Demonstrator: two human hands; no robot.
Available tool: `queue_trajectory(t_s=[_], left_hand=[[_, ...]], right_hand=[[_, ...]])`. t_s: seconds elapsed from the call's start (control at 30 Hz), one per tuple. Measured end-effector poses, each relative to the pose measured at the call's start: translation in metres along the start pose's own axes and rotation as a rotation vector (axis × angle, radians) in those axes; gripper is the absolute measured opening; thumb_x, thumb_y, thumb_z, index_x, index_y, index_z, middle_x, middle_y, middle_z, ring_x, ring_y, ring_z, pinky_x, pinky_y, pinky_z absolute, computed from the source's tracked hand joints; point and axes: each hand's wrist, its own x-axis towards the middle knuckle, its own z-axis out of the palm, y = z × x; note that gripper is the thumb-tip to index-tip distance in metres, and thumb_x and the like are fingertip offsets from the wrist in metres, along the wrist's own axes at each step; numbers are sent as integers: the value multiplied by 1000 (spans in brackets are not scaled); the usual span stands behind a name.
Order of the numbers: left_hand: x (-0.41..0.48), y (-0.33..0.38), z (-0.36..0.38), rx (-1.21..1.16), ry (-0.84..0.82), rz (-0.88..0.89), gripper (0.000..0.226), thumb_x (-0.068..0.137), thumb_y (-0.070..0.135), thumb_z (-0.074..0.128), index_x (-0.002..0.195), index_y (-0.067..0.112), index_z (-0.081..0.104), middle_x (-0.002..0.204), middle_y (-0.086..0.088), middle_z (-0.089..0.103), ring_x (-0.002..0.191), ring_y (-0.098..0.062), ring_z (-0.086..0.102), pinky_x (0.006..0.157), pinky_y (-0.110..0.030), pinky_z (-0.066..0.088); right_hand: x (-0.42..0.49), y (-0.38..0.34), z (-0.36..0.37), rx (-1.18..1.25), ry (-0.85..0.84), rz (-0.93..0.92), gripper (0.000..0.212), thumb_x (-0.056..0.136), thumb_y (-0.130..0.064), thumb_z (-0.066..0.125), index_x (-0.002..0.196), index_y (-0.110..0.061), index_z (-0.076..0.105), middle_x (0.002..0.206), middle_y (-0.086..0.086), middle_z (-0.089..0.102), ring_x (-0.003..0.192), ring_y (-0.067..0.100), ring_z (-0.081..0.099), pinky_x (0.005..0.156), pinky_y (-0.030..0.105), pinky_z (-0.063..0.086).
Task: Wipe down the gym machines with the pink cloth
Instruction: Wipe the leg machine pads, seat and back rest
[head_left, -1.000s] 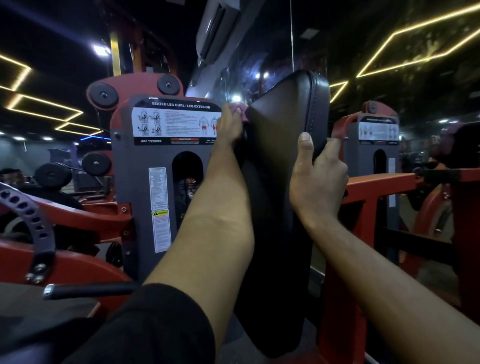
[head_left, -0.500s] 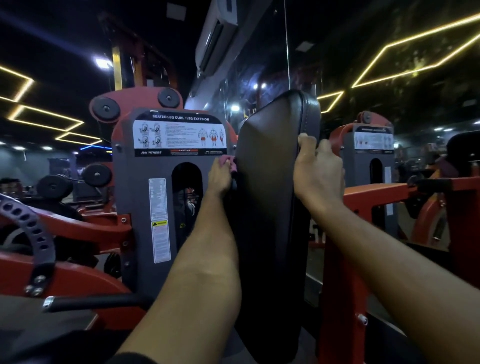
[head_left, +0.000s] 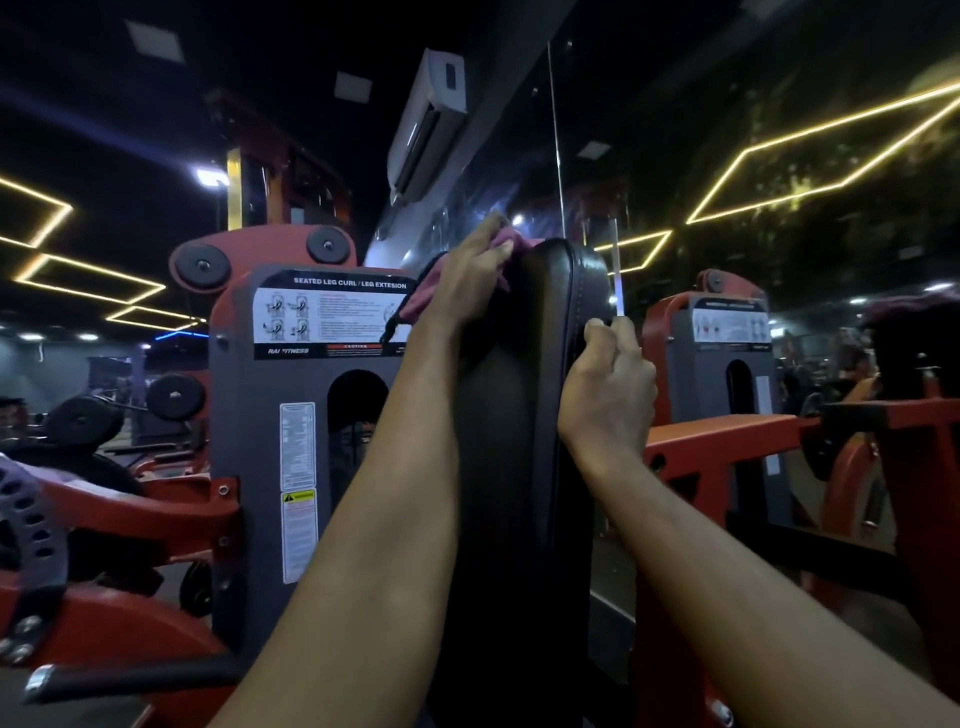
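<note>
A tall black padded backrest (head_left: 519, 415) of a red gym machine stands upright in front of me. My left hand (head_left: 467, 275) presses the pink cloth (head_left: 415, 301) against the pad's upper left edge, near its top. Part of the cloth hangs down left of the hand. My right hand (head_left: 608, 384) grips the pad's right edge, fingers curled around it.
The grey weight-stack cover (head_left: 291, 415) labelled seated leg curl / leg extension stands just left of the pad. A red frame arm (head_left: 727, 441) runs to the right, with a mirror behind it. A black handle (head_left: 130, 680) sticks out at lower left.
My left hand has slid up the pad's left edge with the cloth, from mid-height to near the top. My right hand has stayed on the right edge.
</note>
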Motion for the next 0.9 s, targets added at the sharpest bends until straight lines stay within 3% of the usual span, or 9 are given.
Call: queue_trajectory(t_s=[0.17,0.3,0.4,0.53,0.6,0.67,0.7,0.8,0.9], left_hand=[[20,-6,-6,-86,5,-97,35,91,13,43,82,23,76,86,-11,66,77,-11,59,81,-29,48],[37,2,-3,-31,-13,-257,26,90,11,41,79,12,64,51,9,61,46,3,50,51,-12,35],[34,14,0,118,-55,-164,25,78,25,43,75,23,67,66,5,61,59,-3,50,62,-23,39],[25,17,11,-44,17,71,32,88,19,45,89,-1,71,70,3,59,65,-10,50,66,-29,37],[28,9,9,-76,13,35,30,86,22,49,89,3,72,80,-3,64,75,-17,57,75,-34,44],[38,2,5,-29,-21,-63,25,84,28,53,91,16,74,102,-12,70,103,-33,63,97,-43,47],[42,-1,3,18,-30,-120,26,87,26,52,98,16,74,107,-11,71,110,-28,65,101,-39,48],[44,-4,2,60,-51,-248,27,93,10,48,108,6,70,83,3,72,76,-2,66,68,-11,47],[40,-11,-5,317,-114,-271,31,100,7,50,126,5,67,105,-5,64,95,-18,60,67,-17,42]], right_hand=[[-1,-3,1,14,-3,14,43,95,-45,28,93,-14,58,62,0,55,63,22,56,64,46,47],[-3,-5,-2,17,-7,10,41,97,-42,30,94,-14,59,61,0,56,61,21,56,62,42,47],[-4,-3,-2,23,4,13,35,101,-35,33,91,-14,59,60,1,55,58,19,55,60,37,44],[-3,-2,-2,25,7,18,34,104,-32,35,89,-12,58,60,-1,54,57,16,53,59,36,40],[-3,-2,-2,3,-6,12,34,106,-31,35,92,-11,58,62,-1,56,59,16,54,59,35,41],[-2,-1,-1,-13,-4,-2,34,106,-32,35,94,-12,58,62,-1,56,59,17,55,60,38,45],[-2,-1,-1,-19,-5,-5,34,107,-33,35,95,-12,59,62,-1,56,59,16,55,60,38,46],[-2,2,0,-6,-13,-19,34,107,-34,34,94,-12,58,60,-3,52,56,14,52,57,38,44],[-1,3,2,-3,-5,-25,39,103,-40,31,92,-13,57,58,-3,51,55,15,51,57,39,44]])
